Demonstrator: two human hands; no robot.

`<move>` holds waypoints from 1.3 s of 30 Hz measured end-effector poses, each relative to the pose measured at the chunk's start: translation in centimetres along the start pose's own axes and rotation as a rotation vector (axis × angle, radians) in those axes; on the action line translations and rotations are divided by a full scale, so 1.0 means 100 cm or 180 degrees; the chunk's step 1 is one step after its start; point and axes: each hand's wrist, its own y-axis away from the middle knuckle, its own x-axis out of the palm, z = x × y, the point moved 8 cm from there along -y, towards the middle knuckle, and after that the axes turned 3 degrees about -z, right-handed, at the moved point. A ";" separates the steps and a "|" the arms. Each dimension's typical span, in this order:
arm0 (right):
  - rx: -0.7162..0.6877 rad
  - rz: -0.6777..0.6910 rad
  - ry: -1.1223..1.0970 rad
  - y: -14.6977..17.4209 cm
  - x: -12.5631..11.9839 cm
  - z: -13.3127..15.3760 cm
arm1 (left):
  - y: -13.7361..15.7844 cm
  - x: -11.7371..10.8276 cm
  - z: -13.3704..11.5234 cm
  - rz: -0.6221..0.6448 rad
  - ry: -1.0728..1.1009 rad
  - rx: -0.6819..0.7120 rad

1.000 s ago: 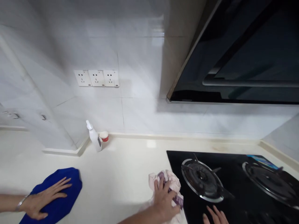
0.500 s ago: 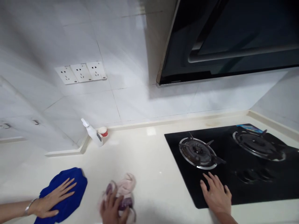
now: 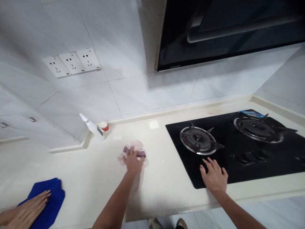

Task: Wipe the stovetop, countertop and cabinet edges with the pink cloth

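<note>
Beneath my left hand (image 3: 133, 163) is a pink and purple cloth (image 3: 137, 145), bunched and pressed on the white countertop (image 3: 162, 187). The fingers curl over the cloth, and motion blurs it somewhat. My right hand (image 3: 215, 178) rests with fingers spread on the front left part of the black gas stove (image 3: 228, 171), holding nothing. Just beyond those fingertips is the left burner (image 3: 198, 140).
At the left, another person's hands (image 3: 30, 210) press a blue cloth (image 3: 53, 198) on the counter. A white spray bottle (image 3: 92, 128) and a red and white cup (image 3: 104, 126) stand by the wall. The dark range hood (image 3: 214, 35) overhangs the stove.
My left hand has pushed the pink and purple cloth forward and slightly right across the counter. My right hand stays on the stove. The other person's blue cloth has shifted left.
</note>
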 end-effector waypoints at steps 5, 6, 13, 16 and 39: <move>0.0019 0.0047 0.0008 0.000 -0.001 0.000 | 0.075 0.056 -0.125 0.0673 0.0577 0.1396; 0.0022 0.0051 0.0002 0.000 -0.001 0.000 | 0.099 0.063 -0.140 0.0796 0.0697 0.1679; 0.0051 0.0138 -0.0059 0.001 -0.002 -0.002 | 0.202 0.058 -0.132 0.1026 0.0909 0.2668; 0.0078 0.0146 -0.0057 0.001 -0.002 -0.003 | 0.204 0.041 -0.077 0.0923 0.0716 0.2309; 0.0111 0.0112 0.0007 0.003 0.006 -0.008 | 0.233 -0.026 0.152 -0.0496 -0.1002 0.1677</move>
